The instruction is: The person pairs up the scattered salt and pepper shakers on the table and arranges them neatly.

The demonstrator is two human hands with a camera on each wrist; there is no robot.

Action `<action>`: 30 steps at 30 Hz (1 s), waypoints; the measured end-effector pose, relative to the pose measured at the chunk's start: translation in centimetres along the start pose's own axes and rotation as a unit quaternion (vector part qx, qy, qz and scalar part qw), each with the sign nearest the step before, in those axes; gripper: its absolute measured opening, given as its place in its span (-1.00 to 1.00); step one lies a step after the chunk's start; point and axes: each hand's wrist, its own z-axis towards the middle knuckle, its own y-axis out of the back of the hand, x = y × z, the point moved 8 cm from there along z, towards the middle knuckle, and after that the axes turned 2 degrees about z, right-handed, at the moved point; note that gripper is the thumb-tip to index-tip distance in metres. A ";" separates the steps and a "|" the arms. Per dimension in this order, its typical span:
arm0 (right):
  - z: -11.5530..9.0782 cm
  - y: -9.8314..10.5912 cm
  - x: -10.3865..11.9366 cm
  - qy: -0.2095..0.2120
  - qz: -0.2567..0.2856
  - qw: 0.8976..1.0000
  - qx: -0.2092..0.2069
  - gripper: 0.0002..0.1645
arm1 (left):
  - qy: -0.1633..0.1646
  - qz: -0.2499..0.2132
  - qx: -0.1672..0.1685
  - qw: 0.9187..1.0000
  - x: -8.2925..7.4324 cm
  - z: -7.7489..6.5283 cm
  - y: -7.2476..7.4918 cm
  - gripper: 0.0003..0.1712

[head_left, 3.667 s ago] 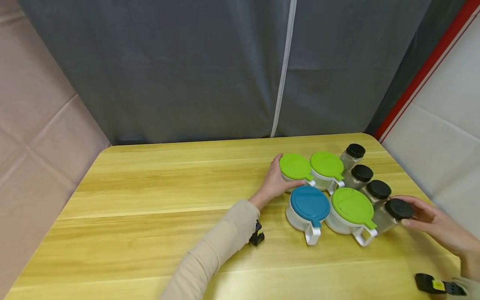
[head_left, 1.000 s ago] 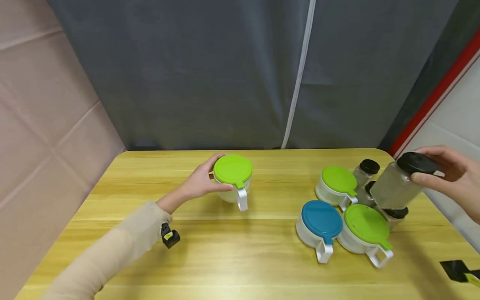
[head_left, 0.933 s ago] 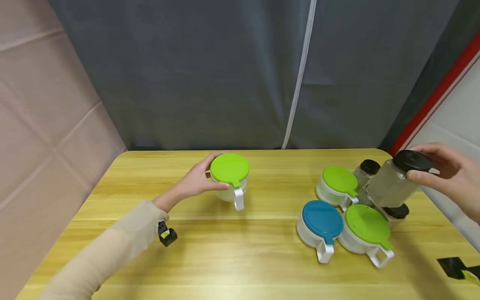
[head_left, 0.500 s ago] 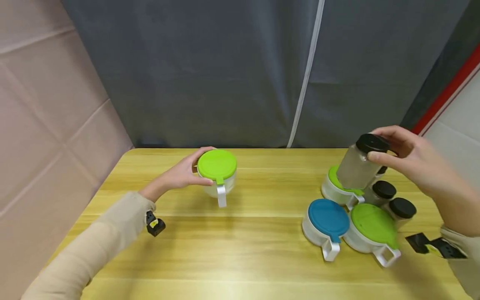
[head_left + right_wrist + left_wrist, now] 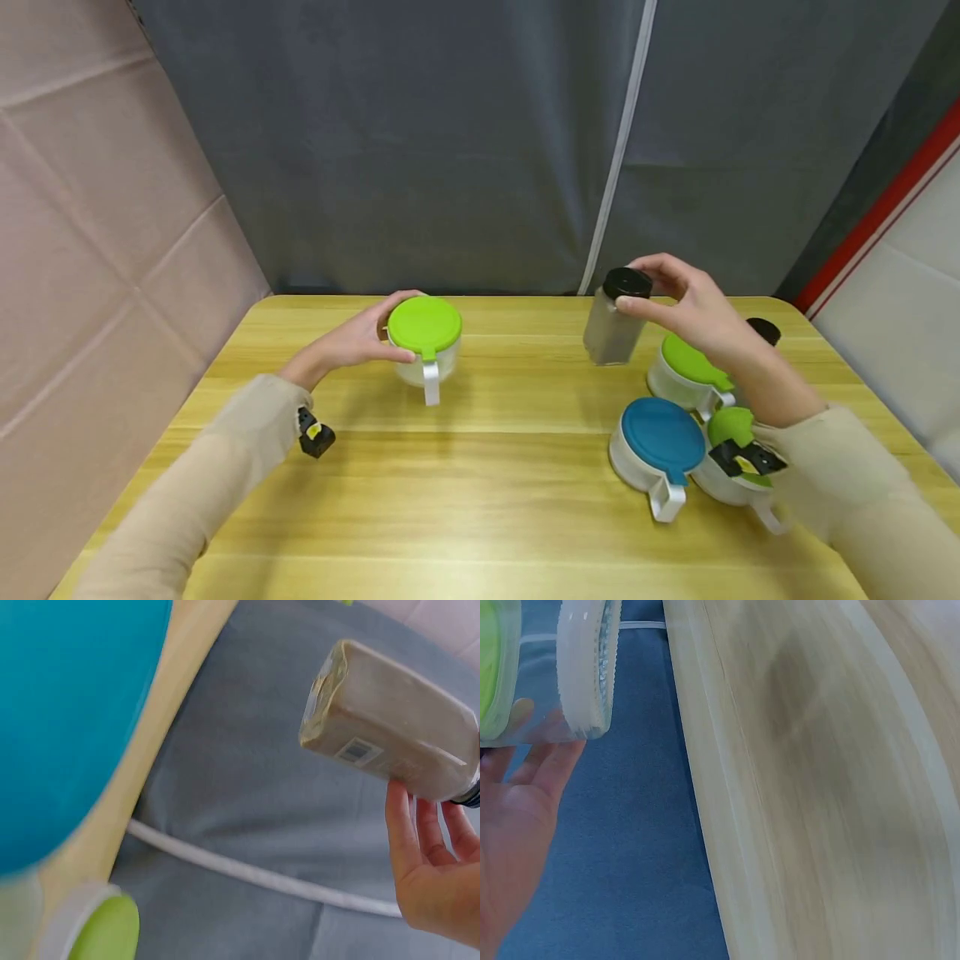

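Your left hand point(image 5: 352, 340): left of centre, thumb and fingers curled round the jar.
Green-lidded jar point(image 5: 424, 327): left of centre, lifted off the table point(image 5: 480, 508).
Black-capped bottle point(image 5: 613, 329): right of centre, raised, tilted.
Blue-lidded jar point(image 5: 662, 437): lower right.
Your right hand point(image 5: 690, 308): right of centre, pinching the bottle near its cap.

Pot point(image 5: 425, 337) left of jar point(image 5: 612, 327), above table point(image 5: 487, 500)
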 end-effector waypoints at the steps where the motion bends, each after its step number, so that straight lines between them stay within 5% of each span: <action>1: 0.2 -0.5 0.0 -0.002 0.008 1.000 0.001 -0.48 | -0.001 -0.001 0.001 1.000 0.1 0.1 -0.1 -0.09; 15: 1.9 -6.9 0.6 0.020 0.060 0.998 0.022 -0.45 | 0.004 -0.014 0.006 1.000 1.3 0.6 -1.4 0.00; 30: 2.4 -13.1 -2.0 -0.026 0.082 0.996 0.013 -0.37 | 0.021 -0.045 0.015 0.999 3.3 0.8 -2.8 0.01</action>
